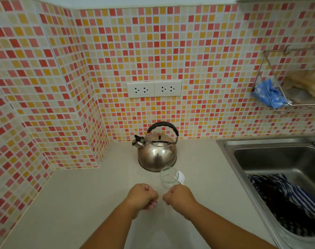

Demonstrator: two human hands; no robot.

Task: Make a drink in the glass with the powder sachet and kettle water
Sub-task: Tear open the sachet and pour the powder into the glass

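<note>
Two hands meet low over the pale countertop [81,203], your forearms converging from the bottom edge. Your left hand [142,196] is curled into a loose fist, knuckles up, fingertips tucked underneath. Your right hand [178,196] is curled likewise, just beside the left, the two nearly touching. Whether either fist pinches the sachet cannot be told; nothing shows between the fingers.

Just beyond your right hand stands the glass [168,177], clear, upright and apparently empty, its rim open to view. A small white object [181,177], possibly a spoon, lies touching the glass on its right side.

Directly behind the glass sits the kettle [156,155]: a polished steel dome with a black arched handle, lid on, spout pointing left. It rests on the counter near the wall.

Farther right is the steel sink [271,155], holding striped dark cloth [287,203]. On the mosaic-tiled wall behind are twin sockets [154,89], and at upper right a wire rack [287,105] carrying a blue cloth [268,93].
</note>
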